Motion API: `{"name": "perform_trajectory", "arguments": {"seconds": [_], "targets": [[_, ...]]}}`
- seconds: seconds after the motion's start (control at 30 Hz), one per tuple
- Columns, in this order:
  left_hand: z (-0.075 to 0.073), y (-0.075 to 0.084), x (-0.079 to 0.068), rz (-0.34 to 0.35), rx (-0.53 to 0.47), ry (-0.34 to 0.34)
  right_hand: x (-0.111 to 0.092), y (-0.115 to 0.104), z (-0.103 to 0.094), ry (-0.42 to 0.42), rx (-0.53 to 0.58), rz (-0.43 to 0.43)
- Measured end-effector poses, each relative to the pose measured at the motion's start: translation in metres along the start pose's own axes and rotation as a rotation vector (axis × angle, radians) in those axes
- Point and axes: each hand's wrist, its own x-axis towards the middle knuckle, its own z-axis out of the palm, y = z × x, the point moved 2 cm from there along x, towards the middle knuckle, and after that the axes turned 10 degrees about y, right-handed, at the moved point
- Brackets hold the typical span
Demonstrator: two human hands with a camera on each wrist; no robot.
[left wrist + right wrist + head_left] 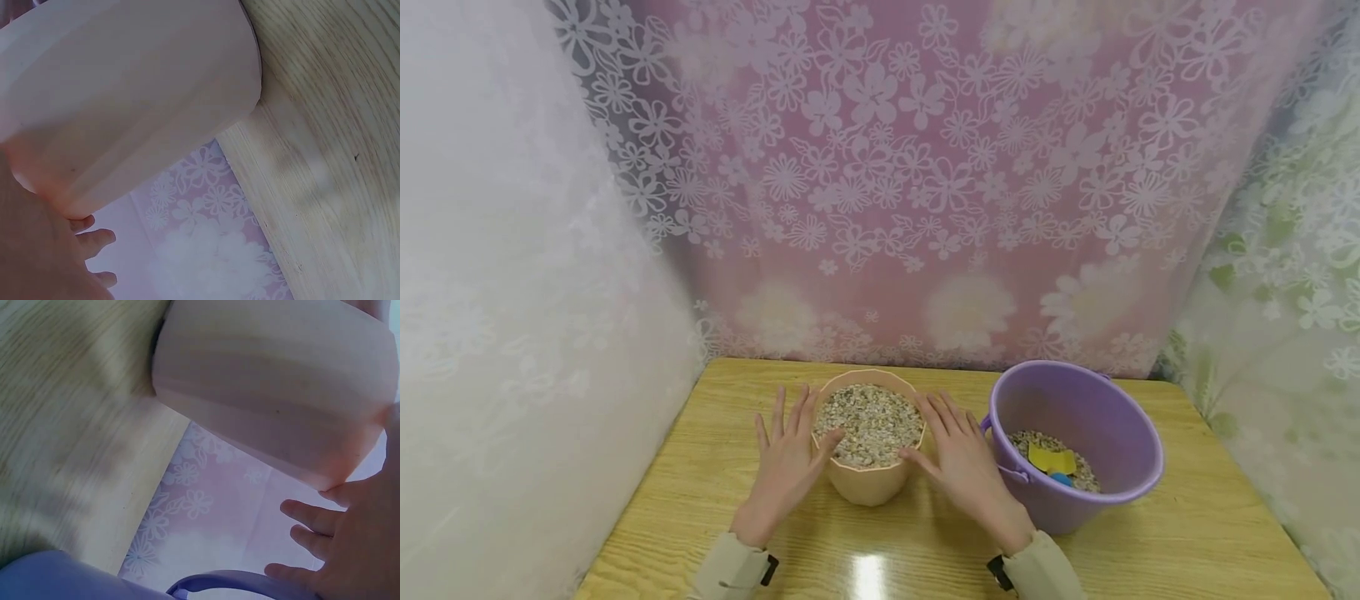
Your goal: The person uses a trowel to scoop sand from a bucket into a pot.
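Note:
A peach-coloured faceted pot [868, 486] stands upright on the table, filled nearly to its rim with small pale, gravel-like pebbles [871, 425]. My left hand [786, 467] lies against its left side, fingers spread and straight, the thumb at the front rim. On the opposite side my right hand [966, 467] touches the pot in much the same way. The left wrist view has the pot wall [137, 94] beside the left hand [44, 250]. In the right wrist view, fingers of the right hand [356, 537] meet the pot's side [275, 394].
A purple bucket [1067, 400] stands close to the right hand, its handle folded on the near-left side. Inside lie more pebbles, a yellow piece [1051, 460] and a blue object [1061, 479]. Flowered curtains [880, 208] hang behind and beside the wooden table [700, 500].

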Motion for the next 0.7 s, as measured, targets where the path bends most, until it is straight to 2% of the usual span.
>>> {"name": "perform_trajectory", "arguments": {"seconds": [0.3,0.57,0.7], "targets": [[0.004,0.007,-0.005,-0.015,-0.007,0.039,0.002,-0.002,-0.005,-0.001,-0.004,-0.003],[0.009,0.015,-0.009,-0.037,-0.026,0.066,0.007,-0.007,-0.009,0.095,-0.022,-0.012],[0.011,0.019,-0.011,-0.035,-0.048,0.069,0.005,-0.007,-0.008,0.119,-0.013,0.01]]}}
